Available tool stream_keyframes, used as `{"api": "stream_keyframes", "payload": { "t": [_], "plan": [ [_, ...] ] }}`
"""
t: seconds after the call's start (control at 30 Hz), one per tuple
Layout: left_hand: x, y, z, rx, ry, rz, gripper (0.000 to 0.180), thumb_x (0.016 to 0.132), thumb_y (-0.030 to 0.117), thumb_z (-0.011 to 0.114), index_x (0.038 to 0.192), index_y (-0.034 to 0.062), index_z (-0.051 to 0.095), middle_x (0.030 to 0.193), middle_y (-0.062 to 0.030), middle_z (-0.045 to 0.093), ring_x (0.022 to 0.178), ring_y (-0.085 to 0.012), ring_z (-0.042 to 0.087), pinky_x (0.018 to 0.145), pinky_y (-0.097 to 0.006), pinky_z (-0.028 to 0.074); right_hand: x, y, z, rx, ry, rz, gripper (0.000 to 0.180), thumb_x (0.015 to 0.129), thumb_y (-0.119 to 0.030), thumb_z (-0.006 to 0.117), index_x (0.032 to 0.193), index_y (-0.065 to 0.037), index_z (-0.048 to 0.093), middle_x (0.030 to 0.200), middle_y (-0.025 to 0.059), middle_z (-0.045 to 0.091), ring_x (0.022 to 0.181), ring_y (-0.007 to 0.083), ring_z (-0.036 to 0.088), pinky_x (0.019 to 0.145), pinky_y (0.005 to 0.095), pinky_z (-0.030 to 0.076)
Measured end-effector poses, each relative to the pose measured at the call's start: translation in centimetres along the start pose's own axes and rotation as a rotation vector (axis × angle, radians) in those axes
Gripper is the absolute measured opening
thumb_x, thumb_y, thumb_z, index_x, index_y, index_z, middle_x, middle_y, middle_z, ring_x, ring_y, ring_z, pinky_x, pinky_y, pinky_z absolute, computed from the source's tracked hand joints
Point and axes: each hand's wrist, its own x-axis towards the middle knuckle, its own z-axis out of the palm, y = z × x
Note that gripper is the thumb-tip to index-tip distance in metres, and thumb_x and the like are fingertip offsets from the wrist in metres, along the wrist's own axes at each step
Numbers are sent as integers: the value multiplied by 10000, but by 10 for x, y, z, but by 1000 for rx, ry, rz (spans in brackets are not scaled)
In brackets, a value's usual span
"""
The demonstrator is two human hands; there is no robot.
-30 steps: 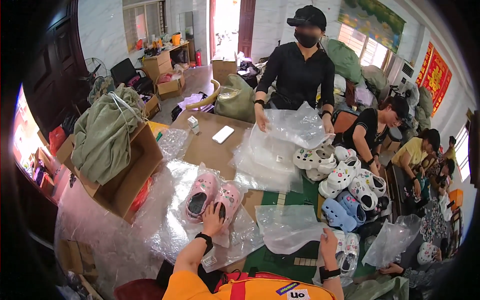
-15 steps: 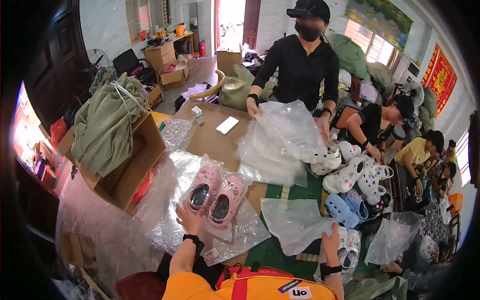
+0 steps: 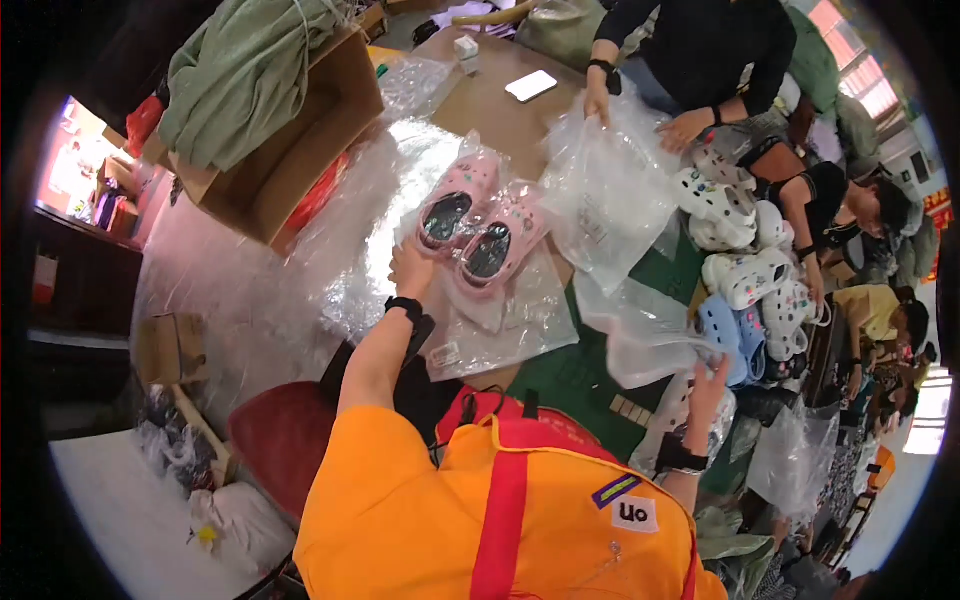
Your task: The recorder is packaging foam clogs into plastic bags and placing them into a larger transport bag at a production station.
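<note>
A pair of pink clogs (image 3: 468,205) with small charms and dark insoles lies in clear plastic on the table. My left hand (image 3: 411,272) rests against the heel end of the nearer-left clog, fingers apart on the plastic. My right hand (image 3: 706,396), further right, pinches the edge of a clear plastic bag (image 3: 640,335) that stretches out to the left, creased and partly raised. Just under that hand sits a bagged pair of white clogs (image 3: 722,415), partly covered. A flat clear bag with a label (image 3: 445,354) lies below the pink clogs.
Across the table a co-worker's hands (image 3: 683,130) handle clear bags (image 3: 610,190). White clogs (image 3: 745,278) and blue clogs (image 3: 728,335) are piled at the right. A cardboard box (image 3: 330,120) stands at left; a white phone (image 3: 531,86) lies at the back.
The view has tilted downward, so the table appears higher. The bag in my right hand has lifted and creased. The co-worker's bags have come down closer to the pink clogs.
</note>
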Motion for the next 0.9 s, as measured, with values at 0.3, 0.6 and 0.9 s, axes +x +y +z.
{"api": "stream_keyframes", "payload": {
  "t": [0.3, 0.6, 0.9],
  "plan": [
    [-19, 19, 33, 366, -66, 689, 525, 718, 262, 560, 1198, 121, 400, 1287, -147, 305, 1171, -317, 301, 921, -520, 203, 11, -44, -60, 163, 120, 143, 484, 718, -40, 455, 1200, -59, 402, 1197, 59, 444, 647, 92, 475, 479, 194, 367],
    [-38, 52, 39, 562, -126, 722, 484, 700, 280, 574, 1148, 130, 467, 1243, -133, 358, 1179, -320, 283, 897, -572, 228, -10, -58, -51, -99, -171, 123, 415, 756, -117, 511, 1161, -38, 461, 1153, 113, 499, 990, 224, 494, 851, 288, 366],
    [-138, 126, 30, -217, -1180, 410, 362, 775, 245, 554, 1084, 57, 530, 1011, -183, 552, 899, -247, 548, 803, -335, 407, -33, -44, -21, -285, -126, -204, 428, 764, -162, 513, 1169, -40, 447, 1145, 167, 493, 1093, 306, 440, 921, 338, 339]
  ]
}}
